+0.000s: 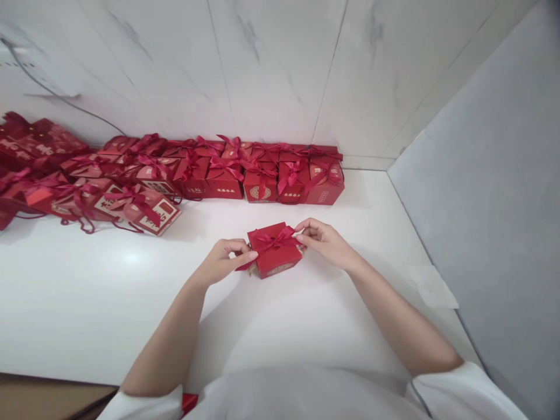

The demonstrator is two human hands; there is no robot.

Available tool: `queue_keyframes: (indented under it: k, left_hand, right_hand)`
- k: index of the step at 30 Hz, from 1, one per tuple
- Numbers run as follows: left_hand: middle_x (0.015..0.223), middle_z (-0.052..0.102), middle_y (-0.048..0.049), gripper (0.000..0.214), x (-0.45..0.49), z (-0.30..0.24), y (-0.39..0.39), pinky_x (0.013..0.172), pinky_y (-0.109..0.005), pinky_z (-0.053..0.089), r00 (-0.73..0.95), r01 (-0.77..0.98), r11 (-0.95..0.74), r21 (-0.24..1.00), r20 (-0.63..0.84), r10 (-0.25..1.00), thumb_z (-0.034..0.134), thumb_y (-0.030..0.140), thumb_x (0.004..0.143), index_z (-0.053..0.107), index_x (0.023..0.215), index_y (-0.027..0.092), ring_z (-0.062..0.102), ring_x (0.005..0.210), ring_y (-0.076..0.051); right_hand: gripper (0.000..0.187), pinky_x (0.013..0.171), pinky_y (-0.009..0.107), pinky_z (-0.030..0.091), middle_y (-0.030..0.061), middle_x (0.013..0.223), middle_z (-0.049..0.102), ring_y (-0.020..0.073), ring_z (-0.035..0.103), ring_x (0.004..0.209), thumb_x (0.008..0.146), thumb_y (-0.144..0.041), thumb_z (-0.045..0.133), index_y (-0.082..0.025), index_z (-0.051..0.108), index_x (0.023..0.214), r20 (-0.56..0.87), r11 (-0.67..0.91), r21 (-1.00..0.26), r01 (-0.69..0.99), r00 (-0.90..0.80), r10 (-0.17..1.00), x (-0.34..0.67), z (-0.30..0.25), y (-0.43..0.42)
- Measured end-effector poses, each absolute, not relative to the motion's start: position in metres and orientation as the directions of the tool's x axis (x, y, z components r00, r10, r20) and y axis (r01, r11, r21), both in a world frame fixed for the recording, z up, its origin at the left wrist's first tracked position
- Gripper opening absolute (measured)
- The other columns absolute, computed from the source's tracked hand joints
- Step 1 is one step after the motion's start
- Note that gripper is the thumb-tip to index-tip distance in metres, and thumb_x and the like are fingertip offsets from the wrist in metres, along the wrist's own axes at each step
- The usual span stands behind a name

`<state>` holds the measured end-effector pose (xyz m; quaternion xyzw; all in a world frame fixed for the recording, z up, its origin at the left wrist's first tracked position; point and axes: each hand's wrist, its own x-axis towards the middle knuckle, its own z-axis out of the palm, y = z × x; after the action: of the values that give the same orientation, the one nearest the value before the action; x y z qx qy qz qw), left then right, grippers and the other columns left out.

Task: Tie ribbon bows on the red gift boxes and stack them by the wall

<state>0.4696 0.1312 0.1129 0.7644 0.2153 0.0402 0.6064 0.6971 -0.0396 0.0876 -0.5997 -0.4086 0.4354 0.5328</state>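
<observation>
A small red gift box (280,261) with a patterned front stands on the white table (144,303) in front of me. A red ribbon (275,238) is tied in a bow across its top. My left hand (227,258) is at the box's left side, thumb and fingers pinched on the ribbon there. At the upper right corner, my right hand (324,240) pinches the bow's other end between thumb and forefinger. Bits of golden cord (252,268) show beside the box, partly hidden by the hands.
Several finished-looking red gift boxes (225,184) with bows line the marbled wall (280,70), and more crowd the left (56,195). A grey panel (494,192) bounds the right side. Near it lies a white sheet (435,287). A dark cable (65,100) hangs along the wall.
</observation>
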Motion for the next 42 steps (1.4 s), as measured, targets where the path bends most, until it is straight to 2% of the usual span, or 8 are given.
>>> queue_keyframes:
  k: [6,15,19,23,27,31,36,42]
  left_hand:
    - [0.054,0.048,0.0007,0.042,0.464,0.118,0.138,0.049,-0.024,0.032,0.903,0.255,-0.078,0.964,-0.209,0.376,0.068,0.044,0.083,0.054,0.055,0.016,0.039,0.049,-0.008]
    - [0.071,0.068,-0.0065,0.03,0.463,0.118,0.143,0.064,-0.03,0.049,0.953,0.302,-0.266,0.915,-0.292,0.078,0.065,0.044,0.085,0.075,0.071,0.02,0.061,0.067,-0.019]
    - [0.073,0.067,-0.0044,0.028,0.457,0.112,0.148,0.061,-0.026,0.048,0.922,0.387,-0.381,0.84,-0.354,0.156,0.069,0.048,0.08,0.073,0.077,0.021,0.062,0.067,-0.018]
    - [0.117,0.064,-0.0138,0.087,0.45,0.102,0.14,0.075,-0.035,0.054,0.877,0.462,-0.553,0.693,-0.266,0.399,0.083,0.055,0.061,0.052,0.136,0.022,0.065,0.1,-0.03]
    - [0.152,0.035,-0.0213,0.122,0.459,0.091,0.122,0.104,-0.05,0.042,0.895,0.4,-0.638,0.658,-0.132,0.425,0.084,0.059,0.058,0.02,0.155,0.02,0.038,0.138,-0.041]
    - [0.151,0.038,-0.0193,0.108,0.478,0.075,0.12,0.112,-0.054,0.032,0.934,0.257,-0.616,0.744,-0.028,0.356,0.073,0.055,0.076,0.009,0.156,0.02,0.04,0.137,-0.037]
    - [0.139,0.052,-0.0154,0.088,0.494,0.055,0.135,0.116,-0.059,0.018,0.942,0.173,-0.723,0.669,0.101,0.319,0.073,0.057,0.074,0.036,0.146,0.02,0.05,0.125,-0.038]
    - [0.124,0.059,-0.0146,0.066,0.495,0.045,0.143,0.098,-0.045,0.044,0.919,0.141,-0.663,0.735,0.153,0.364,0.063,0.052,0.084,0.045,0.138,0.017,0.057,0.112,-0.032]
  right_hand:
    - [0.02,0.068,0.028,0.052,0.0002,0.076,0.065,0.0135,0.063,0.066,0.085,-0.035,0.072,-0.019,0.06,0.088,-0.107,-0.105,-0.994,-0.026,0.124,0.987,0.701,0.117,-0.052]
    - [0.022,0.069,0.031,0.055,0.0033,0.082,0.07,0.0157,0.065,0.069,0.087,-0.037,0.066,-0.02,0.076,0.097,-0.2,-0.185,-0.973,0.14,-0.096,0.975,0.702,0.12,-0.06]
    - [0.027,0.063,0.027,0.053,0.0024,0.075,0.069,0.0139,0.063,0.062,0.088,-0.044,0.064,-0.019,0.075,0.091,-0.237,-0.22,-0.959,0.177,-0.079,0.968,0.704,0.126,-0.061]
    - [0.042,0.048,0.023,0.044,-0.0023,0.053,0.055,0.0103,0.05,0.045,0.092,-0.056,0.056,-0.017,0.067,0.079,-0.21,-0.228,-0.952,0.204,0.107,0.972,0.711,0.126,-0.06]
    - [0.057,0.091,0.038,0.052,0.0079,0.107,0.064,0.0237,0.063,0.103,0.074,-0.066,0.073,-0.022,0.06,0.108,0.175,0.142,-0.969,0.201,0.161,0.971,0.718,0.097,-0.049]
    - [0.081,0.115,0.048,0.031,0.01,0.152,0.036,0.0298,0.034,0.141,0.079,-0.081,0.052,-0.028,0.042,0.14,0.323,0.291,-0.944,0.154,0.261,0.91,0.709,0.06,-0.038]
    - [0.107,0.114,0.047,0.035,0.0115,0.158,0.027,0.0291,0.035,0.142,0.078,-0.061,0.072,-0.029,0.006,0.156,0.171,0.175,-0.984,-0.029,0.11,0.979,0.694,0.042,-0.033]
    - [0.075,0.109,0.048,0.041,0.0134,0.141,0.051,0.0288,0.051,0.13,0.08,-0.05,0.074,-0.021,0.042,0.141,0.129,0.114,-0.989,0.091,0.174,0.976,0.697,0.036,-0.027]
